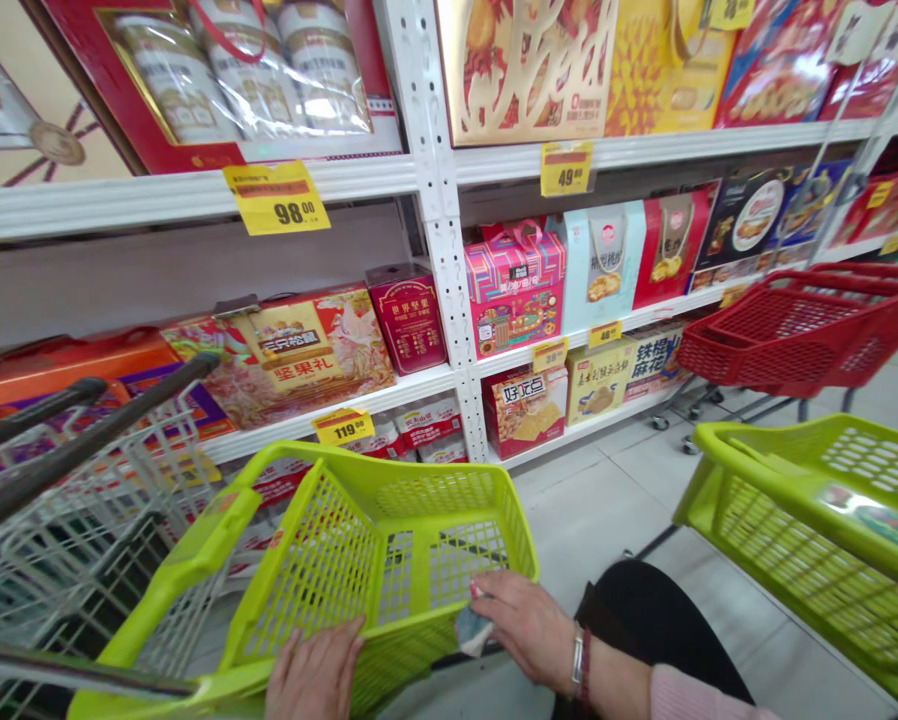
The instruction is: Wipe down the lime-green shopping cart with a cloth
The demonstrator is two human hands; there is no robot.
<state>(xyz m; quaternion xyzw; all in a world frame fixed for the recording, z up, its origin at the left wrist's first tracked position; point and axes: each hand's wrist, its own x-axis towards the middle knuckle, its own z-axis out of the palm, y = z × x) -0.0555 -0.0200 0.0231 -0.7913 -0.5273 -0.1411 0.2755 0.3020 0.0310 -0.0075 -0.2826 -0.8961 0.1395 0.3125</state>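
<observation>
A lime-green plastic shopping basket stands right in front of me at the bottom centre. My left hand lies on its near rim with the fingers flat and together, holding nothing I can see. Closed on a small grey-blue cloth, my right hand presses it against the basket's near right corner. A bracelet sits on the right wrist, above a pink sleeve.
White store shelves carry gift boxes and yellow price tags. A metal wire cart stands at the left. A second green basket is at the right, a red basket cart behind it. Grey floor tiles lie between.
</observation>
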